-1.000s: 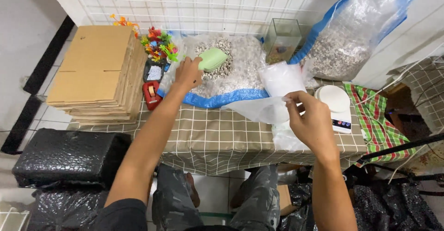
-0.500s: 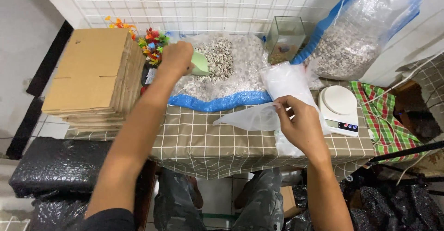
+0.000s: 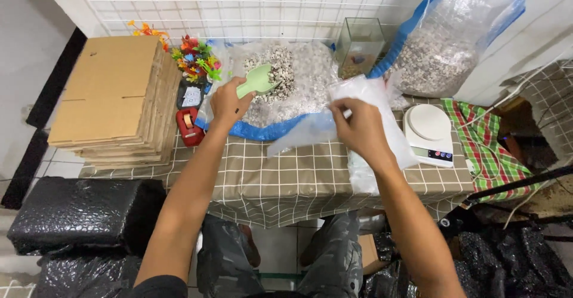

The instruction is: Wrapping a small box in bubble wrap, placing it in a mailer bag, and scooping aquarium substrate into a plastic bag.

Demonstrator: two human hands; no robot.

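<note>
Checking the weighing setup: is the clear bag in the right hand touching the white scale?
Cannot tell. In the head view the clear bag overlaps the white scale edge; no plain gap or contact under the right hand.

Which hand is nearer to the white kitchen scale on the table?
The right. The right hand, pinching a clear plastic bag, is just left of the white scale. The left hand holds a green scoop over the gravel, much farther left.

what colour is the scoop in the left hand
Light green scoop, loaded with pale gravel; it shows best in the head view.
</note>
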